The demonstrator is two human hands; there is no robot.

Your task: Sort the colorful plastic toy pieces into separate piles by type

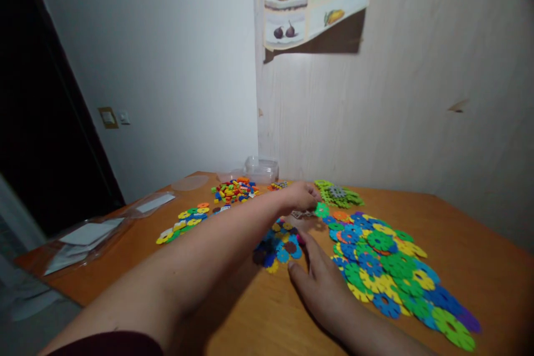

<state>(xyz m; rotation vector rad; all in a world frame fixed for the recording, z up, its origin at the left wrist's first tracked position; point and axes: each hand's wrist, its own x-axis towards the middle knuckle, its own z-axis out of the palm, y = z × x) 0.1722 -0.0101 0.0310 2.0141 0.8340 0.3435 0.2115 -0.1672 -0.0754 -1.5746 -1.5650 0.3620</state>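
Observation:
My left hand (301, 196) reaches far across the table, its fingers curled together. Whatever they hold, if anything, I cannot make out. Just beyond and below its fingertips lies a teal-green notched disc (322, 209), and under the hand are small pale grey pieces (301, 214). My right hand (323, 281) rests on the table nearer to me, thumb and index finger apart. Its index fingertip is beside a small pink piece (299, 239) at the edge of a pile of blue, yellow and brown discs (282, 256). My left forearm hides part of that pile.
To the right spreads a large heap of notched plastic discs (375, 261). Green pieces with a grey gear (337, 192) lie at the back. Small coloured bricks (236, 190), a clear plastic container (262, 169), yellow discs (183, 225) and plastic bags (85, 236) are on the left.

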